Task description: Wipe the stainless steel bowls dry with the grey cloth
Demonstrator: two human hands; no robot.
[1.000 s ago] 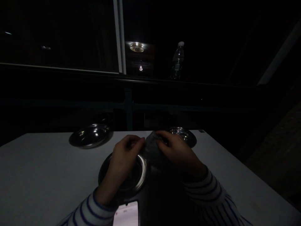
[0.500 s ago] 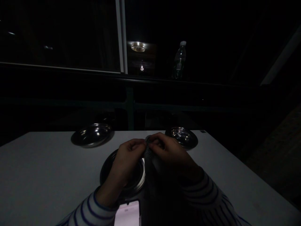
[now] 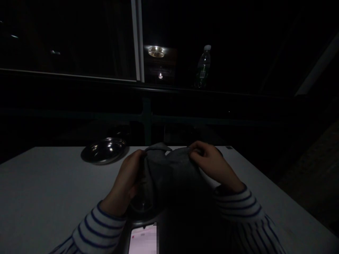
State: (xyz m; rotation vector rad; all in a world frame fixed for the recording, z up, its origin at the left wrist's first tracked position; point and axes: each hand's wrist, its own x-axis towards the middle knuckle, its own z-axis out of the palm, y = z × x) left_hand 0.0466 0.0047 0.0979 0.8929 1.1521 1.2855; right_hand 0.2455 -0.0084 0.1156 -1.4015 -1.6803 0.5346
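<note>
My left hand pinches the left upper edge of a thin dark grey sheet; whether it is cloth or a plastic bag I cannot tell. With fingers closed, my right hand grips the right upper edge. The sheet hangs spread between both hands, its top edge folded and wavy, its lower part lost in darkness. Below my left hand, a round shiny metal dish is partly covered by the sheet and hand. A phone with a lit pink screen lies in front of it.
A metal bowl stands at the back left of the white table. Another metal bowl at the back right is mostly hidden. A plastic bottle stands upright beyond the table, by the dark window. The scene is very dim.
My hands, close together before, have moved apart. The dark grey sheet, bunched between my fingers, is now stretched out and hides more of the dish and the right bowl.
</note>
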